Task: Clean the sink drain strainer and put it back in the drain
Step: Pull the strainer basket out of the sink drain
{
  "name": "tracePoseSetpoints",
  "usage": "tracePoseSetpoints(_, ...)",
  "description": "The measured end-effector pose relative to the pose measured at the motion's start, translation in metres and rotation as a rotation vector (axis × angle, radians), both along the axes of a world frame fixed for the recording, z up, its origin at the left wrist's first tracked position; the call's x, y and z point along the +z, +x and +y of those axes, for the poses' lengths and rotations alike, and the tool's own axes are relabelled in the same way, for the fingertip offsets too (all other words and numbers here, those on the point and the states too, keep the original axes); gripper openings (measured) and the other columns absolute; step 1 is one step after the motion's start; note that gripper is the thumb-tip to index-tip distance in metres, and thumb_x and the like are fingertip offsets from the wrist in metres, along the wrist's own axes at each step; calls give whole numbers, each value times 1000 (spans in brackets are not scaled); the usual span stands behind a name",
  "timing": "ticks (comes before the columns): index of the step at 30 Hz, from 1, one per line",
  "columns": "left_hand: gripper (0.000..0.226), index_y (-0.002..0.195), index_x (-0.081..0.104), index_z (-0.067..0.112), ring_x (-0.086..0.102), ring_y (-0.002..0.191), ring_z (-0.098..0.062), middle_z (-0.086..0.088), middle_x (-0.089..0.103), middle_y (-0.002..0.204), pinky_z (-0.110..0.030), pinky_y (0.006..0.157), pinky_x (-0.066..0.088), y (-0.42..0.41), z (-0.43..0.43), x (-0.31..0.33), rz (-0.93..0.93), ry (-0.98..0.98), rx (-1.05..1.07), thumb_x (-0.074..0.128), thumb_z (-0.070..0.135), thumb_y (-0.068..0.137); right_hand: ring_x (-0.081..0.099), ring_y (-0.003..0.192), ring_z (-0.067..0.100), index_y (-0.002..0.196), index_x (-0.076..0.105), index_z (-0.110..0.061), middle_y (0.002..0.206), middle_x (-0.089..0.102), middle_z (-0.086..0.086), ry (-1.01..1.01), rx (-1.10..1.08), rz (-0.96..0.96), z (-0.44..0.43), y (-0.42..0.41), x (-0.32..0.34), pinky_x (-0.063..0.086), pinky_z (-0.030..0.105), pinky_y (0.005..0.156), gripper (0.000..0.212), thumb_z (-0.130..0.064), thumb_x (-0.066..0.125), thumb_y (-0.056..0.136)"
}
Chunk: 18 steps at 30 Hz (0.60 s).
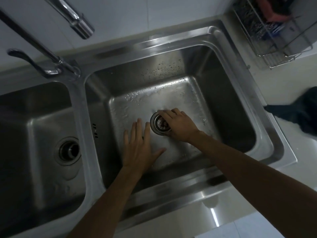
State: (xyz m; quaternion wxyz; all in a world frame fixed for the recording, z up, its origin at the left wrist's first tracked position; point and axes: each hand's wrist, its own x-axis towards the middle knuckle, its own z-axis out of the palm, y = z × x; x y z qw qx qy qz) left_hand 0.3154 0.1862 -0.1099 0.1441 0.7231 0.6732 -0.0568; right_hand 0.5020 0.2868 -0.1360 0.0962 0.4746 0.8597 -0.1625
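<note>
The perforated metal drain strainer point(160, 124) sits in the drain ring point(153, 122) on the floor of the right sink basin point(228, 100). My right hand point(180, 125) lies over the strainer's right side, its fingers curled onto it and hiding part of it. My left hand point(139, 146) rests flat on the wet basin floor just left of the drain, fingers spread and holding nothing.
A second basin point(34, 117) lies at the left with an open drain point(68, 150). The faucet point(51, 54) and its spout point(80, 24) rise at the upper left. A wire dish rack point(277, 36) stands on the counter at the upper right. A dark cloth point(298, 114) lies at the right edge.
</note>
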Motion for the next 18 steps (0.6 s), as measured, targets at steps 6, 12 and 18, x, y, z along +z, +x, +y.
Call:
tracePoseSetpoints(6,111,165,17,12,19,158,-30,-12,13,173,-51,125,25,-16,-14,13,-27,-37,-126,35,83,81,45,129,31,153,34,-14,153,41,9,-117,-49,-21,-33,13,18,47,41,100,90,-47,78,82)
tracePoseSetpoints(12,112,165,10,12,14,160,-26,-8,8,174,-49,126,22,-28,-17,9,4,-55,-185,21,85,81,50,123,39,143,35,-10,146,38,18,-207,-95,-103,-47,3,9,51,48,94,84,-34,83,78)
tracePoseSetpoints(18,112,165,9,13,11,160,-25,-7,4,174,-47,127,20,-31,-25,15,3,-48,-220,23,88,84,51,123,39,150,27,-11,146,39,20,-205,-181,-112,-50,-1,12,51,48,95,94,-36,84,78)
